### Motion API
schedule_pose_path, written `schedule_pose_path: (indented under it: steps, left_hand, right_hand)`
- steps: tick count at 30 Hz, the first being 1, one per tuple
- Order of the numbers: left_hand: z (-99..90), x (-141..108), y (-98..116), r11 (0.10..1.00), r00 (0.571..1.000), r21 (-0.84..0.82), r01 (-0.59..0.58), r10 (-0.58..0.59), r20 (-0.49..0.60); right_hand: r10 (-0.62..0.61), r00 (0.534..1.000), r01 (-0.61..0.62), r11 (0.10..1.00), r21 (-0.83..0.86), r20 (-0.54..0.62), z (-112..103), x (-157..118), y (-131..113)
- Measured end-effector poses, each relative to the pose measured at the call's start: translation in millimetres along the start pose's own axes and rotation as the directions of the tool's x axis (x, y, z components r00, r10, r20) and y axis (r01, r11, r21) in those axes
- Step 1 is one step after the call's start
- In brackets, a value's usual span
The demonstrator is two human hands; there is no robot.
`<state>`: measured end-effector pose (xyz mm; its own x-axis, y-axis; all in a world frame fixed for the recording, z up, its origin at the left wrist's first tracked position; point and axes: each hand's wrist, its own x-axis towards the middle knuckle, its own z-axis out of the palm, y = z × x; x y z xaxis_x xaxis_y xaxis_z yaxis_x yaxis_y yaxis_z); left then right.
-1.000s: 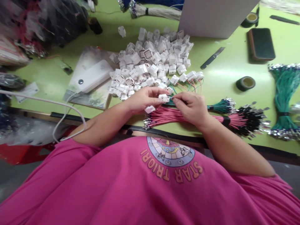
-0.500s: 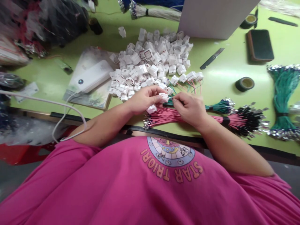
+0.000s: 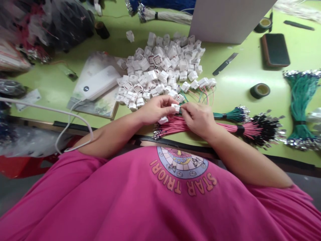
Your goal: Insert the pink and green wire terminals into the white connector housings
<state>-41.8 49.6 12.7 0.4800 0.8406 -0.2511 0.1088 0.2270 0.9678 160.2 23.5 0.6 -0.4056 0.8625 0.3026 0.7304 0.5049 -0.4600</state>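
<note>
My left hand (image 3: 159,108) pinches a small white plastic connector housing (image 3: 176,107) between thumb and fingers. A second white housing (image 3: 163,119) hangs just below that thumb. Closed in a pinch, my right hand (image 3: 198,117) meets the right end of the held housing; a thin wire seems to be in its fingertips, mostly hidden. Beneath the hands lie a bundle of pink wires (image 3: 225,127) with metal terminals and a bundle of green wires (image 3: 232,114). A heap of white housings (image 3: 163,63) spreads just beyond, several with pink and green wires (image 3: 204,92) attached.
A white power bank (image 3: 101,83) sits on a book (image 3: 92,105) at left, its cable (image 3: 75,113) looping over my left forearm. To the right are a knife (image 3: 225,63), tape roll (image 3: 260,90), phone (image 3: 275,50) and green wire bundle (image 3: 299,107). A pale box (image 3: 228,21) stands behind.
My right hand has moved slightly left, closing the gap to the held housing. The housing and my left hand have dipped a little toward me. The whole view has shifted slightly.
</note>
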Motion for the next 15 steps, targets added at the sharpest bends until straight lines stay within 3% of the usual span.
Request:
schedule_pose_path:
  steps: [4,9,13,15]
  left_hand:
    - [0.3,-1,1,0.999,0.999,0.016,-0.04,0.04,-0.019]
    - [-1.9,0,1,0.998,0.999,0.05,-0.035,0.035,-0.002]
    - [-9.1,1,4,0.996,0.993,0.086,-0.038,0.047,-0.106]
    - [-12.3,2,6,0.995,0.987,0.098,-0.035,0.05,-0.154]
  right_hand:
    - [0.013,0.999,-0.011,0.998,0.066,-0.033,-1,0,0]
    - [-0.016,0.999,0.014,0.999,0.044,0.052,-2,0,4]
    - [-0.059,0.997,0.059,0.998,-0.01,-0.056,-13,1,6]
    - [-0.16,0.987,0.159,0.984,-0.081,-0.003,-18,-1,3]
